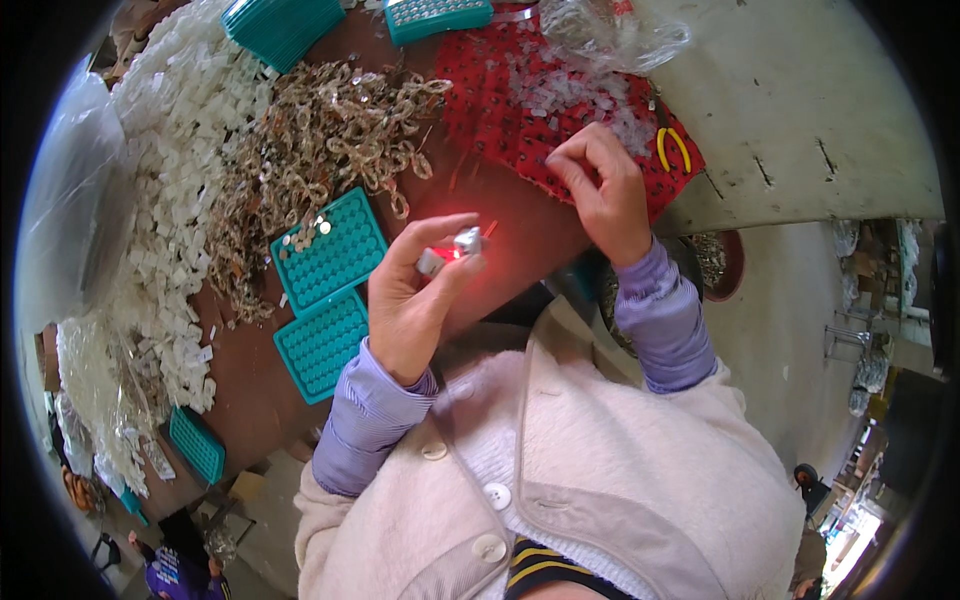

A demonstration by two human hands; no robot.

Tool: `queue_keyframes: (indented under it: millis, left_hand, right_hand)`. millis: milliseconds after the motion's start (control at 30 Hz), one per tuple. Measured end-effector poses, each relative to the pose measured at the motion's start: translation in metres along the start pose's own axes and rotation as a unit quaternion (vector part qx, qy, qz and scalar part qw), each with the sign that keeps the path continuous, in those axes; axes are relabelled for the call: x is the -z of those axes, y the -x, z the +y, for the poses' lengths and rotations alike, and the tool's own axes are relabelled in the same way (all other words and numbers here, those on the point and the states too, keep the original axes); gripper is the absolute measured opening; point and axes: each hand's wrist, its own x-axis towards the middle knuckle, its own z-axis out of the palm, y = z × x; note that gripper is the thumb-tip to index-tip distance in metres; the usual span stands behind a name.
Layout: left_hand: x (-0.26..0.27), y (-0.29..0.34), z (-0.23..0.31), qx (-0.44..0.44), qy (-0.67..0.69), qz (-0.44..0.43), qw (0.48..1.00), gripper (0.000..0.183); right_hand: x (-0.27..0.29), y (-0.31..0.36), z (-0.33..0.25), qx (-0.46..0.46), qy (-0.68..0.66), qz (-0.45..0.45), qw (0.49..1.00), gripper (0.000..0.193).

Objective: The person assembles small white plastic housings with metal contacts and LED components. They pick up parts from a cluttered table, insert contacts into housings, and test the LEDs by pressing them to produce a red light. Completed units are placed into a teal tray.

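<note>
In our left hand (405, 305) we pinch a small silvery, red-glowing object (466, 241) above the brown table (245, 375); our right hand (608, 195) curls narrow by the red, dark-spotted cloth (485, 120), contents unclear to us

From centre, the held piece (466, 241) near 12 o'clock is silver and glows red; the cloth (520, 143) at 1 is red with dark spots, the handles (662, 150) at 2 yellow. Trays (345, 262) at 10 are teal, strands (320, 140) at 11 brown. The sleeve (368, 425) at 7 is lilac, finely striped; the coat (620, 460) at 5, cream; the shirt (545, 565) at 6, black with yellow stripes.
</note>
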Motion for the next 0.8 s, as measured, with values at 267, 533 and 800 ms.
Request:
queue_keyframes:
  millis: [267,533,800]
  left_hand:
    - [-0.006,0.011,0.003,-0.003,0.049,-0.044,0.998,0.027]
    - [0.017,0.031,0.006,0.052,0.125,-0.032,0.99,0.034]
    - [0.04,0.038,0.006,0.009,0.069,-0.04,0.997,0.02]
  right_hand:
    - [-0.007,0.041,-0.073,-0.11,-0.337,-0.073,0.932,0.008]
    - [-0.021,0.037,-0.095,0.067,-0.192,0.023,0.979,0.015]
    - [-0.018,0.022,-0.113,0.196,-0.085,-0.101,0.972,0.017]
